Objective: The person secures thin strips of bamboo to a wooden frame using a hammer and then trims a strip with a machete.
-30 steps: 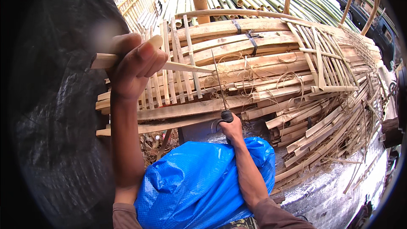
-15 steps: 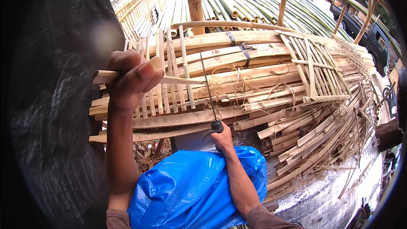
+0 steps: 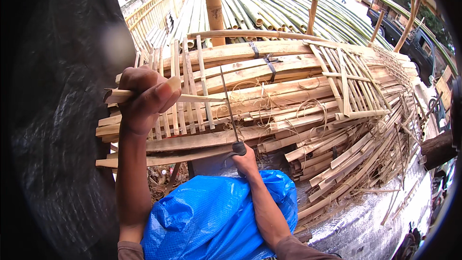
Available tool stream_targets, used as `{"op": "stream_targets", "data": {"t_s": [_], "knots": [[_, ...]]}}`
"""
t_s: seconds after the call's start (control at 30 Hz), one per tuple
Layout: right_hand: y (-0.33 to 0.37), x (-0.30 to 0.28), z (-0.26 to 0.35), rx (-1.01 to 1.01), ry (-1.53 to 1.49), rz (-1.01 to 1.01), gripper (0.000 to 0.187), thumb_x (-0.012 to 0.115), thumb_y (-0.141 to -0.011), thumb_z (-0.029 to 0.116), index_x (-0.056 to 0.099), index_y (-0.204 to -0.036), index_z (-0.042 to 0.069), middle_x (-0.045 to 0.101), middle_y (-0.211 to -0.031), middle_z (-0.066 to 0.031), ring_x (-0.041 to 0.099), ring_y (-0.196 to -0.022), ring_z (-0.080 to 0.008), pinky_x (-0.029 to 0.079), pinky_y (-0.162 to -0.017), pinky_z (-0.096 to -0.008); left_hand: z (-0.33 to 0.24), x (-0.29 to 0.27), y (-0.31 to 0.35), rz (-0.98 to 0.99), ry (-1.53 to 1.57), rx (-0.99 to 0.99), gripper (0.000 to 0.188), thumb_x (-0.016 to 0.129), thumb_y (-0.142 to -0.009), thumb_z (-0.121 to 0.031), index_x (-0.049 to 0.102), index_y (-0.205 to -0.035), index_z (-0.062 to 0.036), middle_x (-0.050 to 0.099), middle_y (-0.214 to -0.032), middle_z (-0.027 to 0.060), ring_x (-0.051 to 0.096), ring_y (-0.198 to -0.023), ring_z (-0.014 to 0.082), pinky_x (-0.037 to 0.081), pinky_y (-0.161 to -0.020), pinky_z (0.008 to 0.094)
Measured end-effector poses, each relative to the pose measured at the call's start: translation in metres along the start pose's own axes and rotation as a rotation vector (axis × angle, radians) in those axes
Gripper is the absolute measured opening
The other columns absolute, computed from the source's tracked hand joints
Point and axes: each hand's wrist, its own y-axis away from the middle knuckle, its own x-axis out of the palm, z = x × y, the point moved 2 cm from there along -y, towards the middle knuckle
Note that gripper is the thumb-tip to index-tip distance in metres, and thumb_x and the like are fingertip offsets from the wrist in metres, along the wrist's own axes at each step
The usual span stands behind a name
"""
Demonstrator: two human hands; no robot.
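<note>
My left hand (image 3: 148, 95) is raised at the left with its fingers closed round a thin bamboo strip (image 3: 204, 99). The strip's thick end sticks out left of the fist, and its thin end points right. My right hand (image 3: 247, 161) grips the dark wrapped handle of a long, narrow-bladed knife (image 3: 230, 108). The blade stands up and slants slightly left, meeting or crossing the strip near its far end; whether they touch, I cannot tell. Beneath my forearms a blue plastic sheet (image 3: 207, 212) lies bunched.
Split bamboo slats (image 3: 293, 62) are stacked ahead, with curled shavings (image 3: 264, 97) on them. A slatted bamboo panel (image 3: 347, 79) rests at the right, above piled strips (image 3: 356, 168). A black sheet (image 3: 62, 115) hangs at the left. Beyond an upright post (image 3: 212, 7) lie long green poles (image 3: 279, 5).
The whole view has shifted a little, so things appear slightly lower and further left. Both hands keep their grips, with the strip and knife in nearly the same positions relative to each other.
</note>
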Motion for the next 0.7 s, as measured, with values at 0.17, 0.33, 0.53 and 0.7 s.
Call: {"op": "stream_targets", "data": {"t_s": [0.17, 0.33, 0.53, 0.7], "knots": [[0.0005, -0.0001, 0.0028, 0.015, 0.016, 0.007, 0.024, 0.067, -0.066, 0.014, 0.061, -0.086, 0.002, 0.060, -0.069, -0.0080, 0.055, -0.064, -0.0178, 0.048, -0.064, -0.0345, -0.0014, 0.0006, 0.0003, -0.008, -0.028, -0.004, 0.049, 0.064, -0.083, -0.010, 0.029, -0.049, -0.0086, 0.030, -0.043, -0.0032, 0.026, -0.036, 0.0061, 0.017, -0.037, 0.0276], [0.0005, -0.0005, 0.0020, 0.006, -0.005, 0.008, 0.023, 0.067, -0.066, 0.013, 0.060, -0.085, 0.002, 0.059, -0.069, -0.0079, 0.053, -0.064, -0.0174, 0.048, -0.064, -0.0347, -0.0004, 0.0008, 0.0005, -0.020, -0.045, 0.003, 0.049, 0.065, -0.082, -0.012, 0.029, -0.049, -0.0087, 0.031, -0.043, -0.0031, 0.025, -0.036, 0.0062, 0.017, -0.038, 0.0279], [-0.0007, 0.0002, -0.0002, 0.004, -0.019, 0.011, 0.023, 0.067, -0.066, 0.013, 0.059, -0.084, 0.001, 0.058, -0.068, -0.0077, 0.052, -0.063, -0.0173, 0.047, -0.063, -0.0348, -0.0006, 0.0015, -0.0001, -0.011, -0.003, -0.016, 0.050, 0.066, -0.083, -0.014, 0.030, -0.049, -0.0087, 0.032, -0.043, -0.0029, 0.026, -0.036, 0.0060, 0.017, -0.038, 0.0276], [0.0019, -0.0001, 0.0082, 0.016, -0.027, 0.007, 0.022, 0.067, -0.067, 0.013, 0.059, -0.084, 0.001, 0.058, -0.068, -0.0073, 0.052, -0.063, -0.0168, 0.047, -0.062, -0.0343, -0.0008, 0.0010, 0.0015, -0.035, -0.031, -0.023, 0.050, 0.067, -0.083, -0.014, 0.031, -0.049, -0.0089, 0.032, -0.044, -0.0033, 0.026, -0.037, 0.0059, 0.017, -0.038, 0.0271]]}}
